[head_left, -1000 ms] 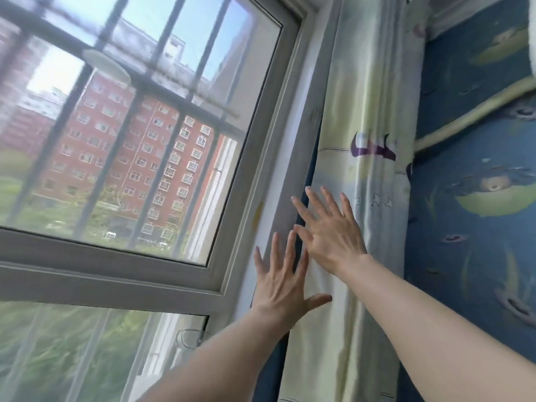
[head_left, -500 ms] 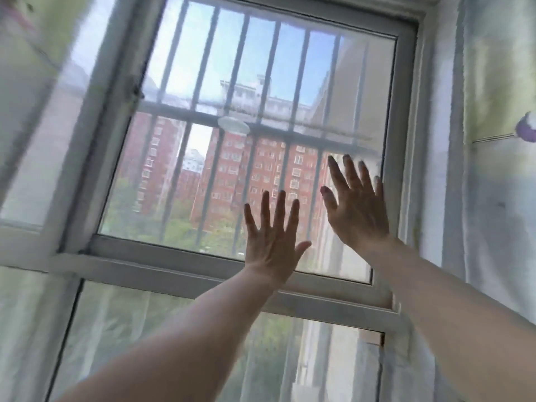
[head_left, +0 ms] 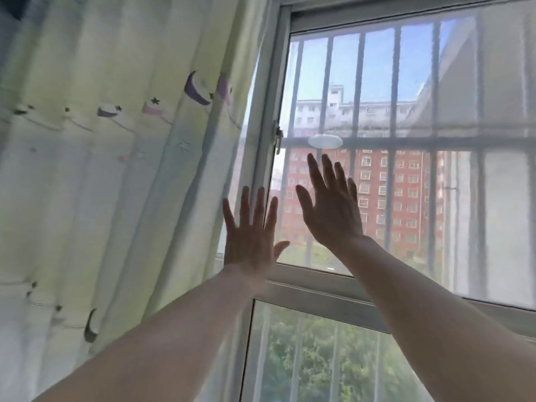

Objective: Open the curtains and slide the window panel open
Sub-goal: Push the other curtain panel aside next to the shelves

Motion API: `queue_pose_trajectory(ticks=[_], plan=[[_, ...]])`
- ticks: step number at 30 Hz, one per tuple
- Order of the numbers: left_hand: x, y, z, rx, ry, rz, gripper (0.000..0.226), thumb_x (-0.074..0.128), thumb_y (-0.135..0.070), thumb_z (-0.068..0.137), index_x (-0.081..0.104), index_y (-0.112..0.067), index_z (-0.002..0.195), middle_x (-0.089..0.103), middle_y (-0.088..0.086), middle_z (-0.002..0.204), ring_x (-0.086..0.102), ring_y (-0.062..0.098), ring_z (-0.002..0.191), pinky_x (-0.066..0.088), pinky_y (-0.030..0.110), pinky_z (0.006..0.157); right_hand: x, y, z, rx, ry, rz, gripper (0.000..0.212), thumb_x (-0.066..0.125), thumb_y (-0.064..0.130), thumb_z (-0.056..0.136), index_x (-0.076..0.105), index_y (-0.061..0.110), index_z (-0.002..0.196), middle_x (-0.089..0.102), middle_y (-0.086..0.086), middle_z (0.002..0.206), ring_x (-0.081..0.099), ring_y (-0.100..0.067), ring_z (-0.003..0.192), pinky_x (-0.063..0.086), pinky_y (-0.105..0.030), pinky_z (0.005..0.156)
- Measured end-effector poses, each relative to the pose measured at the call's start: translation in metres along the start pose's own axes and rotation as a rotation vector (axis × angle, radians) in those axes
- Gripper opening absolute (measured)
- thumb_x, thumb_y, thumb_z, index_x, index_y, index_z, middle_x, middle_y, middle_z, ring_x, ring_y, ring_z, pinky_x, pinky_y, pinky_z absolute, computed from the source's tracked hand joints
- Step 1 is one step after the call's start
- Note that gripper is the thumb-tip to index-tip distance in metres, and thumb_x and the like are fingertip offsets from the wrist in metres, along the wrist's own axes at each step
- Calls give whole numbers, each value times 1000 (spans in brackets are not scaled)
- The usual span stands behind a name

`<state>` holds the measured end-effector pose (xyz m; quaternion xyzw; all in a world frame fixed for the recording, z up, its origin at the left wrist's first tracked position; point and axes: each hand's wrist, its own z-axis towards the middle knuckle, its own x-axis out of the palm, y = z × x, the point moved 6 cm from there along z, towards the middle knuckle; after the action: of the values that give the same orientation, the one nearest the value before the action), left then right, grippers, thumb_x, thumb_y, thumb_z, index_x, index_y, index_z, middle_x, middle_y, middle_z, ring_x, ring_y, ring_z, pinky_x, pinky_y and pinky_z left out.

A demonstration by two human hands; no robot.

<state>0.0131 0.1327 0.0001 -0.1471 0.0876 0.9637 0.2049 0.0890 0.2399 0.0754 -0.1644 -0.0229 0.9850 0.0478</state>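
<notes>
Both arms reach up toward the window, palms turned away from the camera. The left hand (head_left: 251, 239) is spread flat with its fingers (head_left: 246, 204) splayed and gripping nothing; it lies over the upright window frame (head_left: 265, 158), right at the hanging edge of the curtain (head_left: 116, 158). Whether it presses on the frame or hovers just short of it cannot be told. The right hand (head_left: 333, 211) is higher and just beside it, also open with fingers fanned — it sits in front of the glass of the sliding window panel (head_left: 406, 175), holding nothing.

The pale yellow-green curtain, printed with moons and stars, covers the left half of the view and hangs in folds; its right edge falls diagonally across the frame, leaving the panel to its right uncovered. A small latch handle (head_left: 278, 137) sits on the panel's left stile, above the left hand. The panel's left stile stands against the upright frame. A fixed lower pane (head_left: 319, 358) lies under the horizontal rail.

Outside are vertical security bars (head_left: 393, 111) with a cross rail, a red-brick apartment block (head_left: 385, 198) and green trees below. A round ceiling light reflection (head_left: 324, 141) shows on the glass.
</notes>
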Motion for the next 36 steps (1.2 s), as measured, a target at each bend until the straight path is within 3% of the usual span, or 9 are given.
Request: queue_pose_trajectory(ticks=[8, 13, 18, 27, 32, 36], plan=[[2, 114, -9, -92, 23, 173, 93, 27, -68, 88, -24, -19, 148, -30, 14, 156, -25, 44, 141, -7, 71, 109, 55, 117, 41, -75, 11, 315, 64, 23, 59, 97, -1, 38, 152, -3, 2, 163, -4, -23, 149, 5, -52, 119], [12, 137, -17, -72, 69, 250, 105, 30, -79, 81, -22, -16, 147, -33, 13, 155, -24, 47, 140, -5, 74, 107, 83, 153, 81, -48, 30, 471, 68, 24, 64, 94, -4, 40, 151, -9, 4, 163, -7, -25, 148, 5, -60, 116], [34, 151, -12, -76, 148, 332, 119, 36, -87, 69, -7, -14, 152, -26, 14, 158, -20, 48, 142, 1, 76, 105, 113, 162, 120, 5, 53, 592, 76, 27, 71, 89, -7, 42, 151, -11, 6, 162, -9, -30, 148, 7, -65, 114], [75, 181, -22, -87, 212, 358, 120, 57, -85, 58, 20, -17, 151, 2, 11, 163, 0, 53, 143, 11, 81, 100, 168, 189, 151, 45, 77, 766, 109, 44, 88, 66, -10, 41, 149, -16, 3, 162, -10, -36, 146, 13, -69, 108], [98, 197, -21, -97, 215, 357, 121, 66, -79, 55, 22, -19, 151, 5, 8, 163, 3, 51, 144, 14, 81, 99, 194, 214, 157, -4, 93, 794, 114, 56, 73, 70, -15, 32, 150, -18, 1, 161, -12, -35, 147, 28, -60, 108], [110, 214, -13, -53, 195, 346, 117, 76, -64, 58, 19, -16, 149, 12, 9, 162, 12, 46, 144, 23, 79, 98, 208, 232, 161, -32, 14, 790, 89, 52, 40, 86, -6, 22, 151, -6, 0, 162, -3, -38, 146, 36, -57, 105]])
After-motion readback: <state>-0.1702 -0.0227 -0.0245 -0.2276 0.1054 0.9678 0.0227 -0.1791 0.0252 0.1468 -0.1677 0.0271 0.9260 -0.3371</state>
